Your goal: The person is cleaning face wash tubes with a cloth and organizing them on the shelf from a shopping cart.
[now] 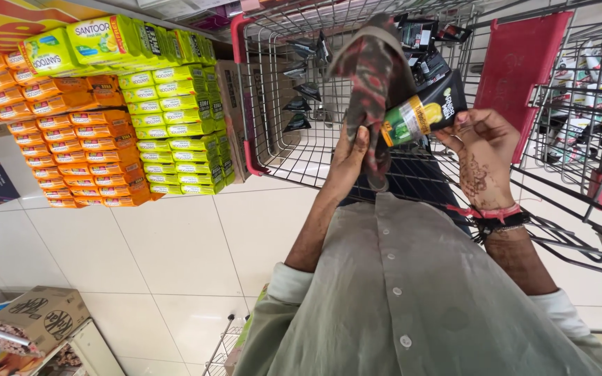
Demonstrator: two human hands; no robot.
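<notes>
I see my left hand (pixel 348 161) closed on a dark patterned cloth (pixel 371 76), right hand (pixel 483 143) at 3 o'clock gripping a black-and-green tube (pixel 423 111) over the cart (pixel 273 104).

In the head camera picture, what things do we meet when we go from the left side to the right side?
Stacked soap packs → left hand on a patterned cloth → green and black tube → right hand → red cart flap.

Stacked orange and green soap packs (pixel 106 118) fill the shelf's left side; a cardboard box (pixel 33 317) (printed, brown) sits lower left.
</notes>
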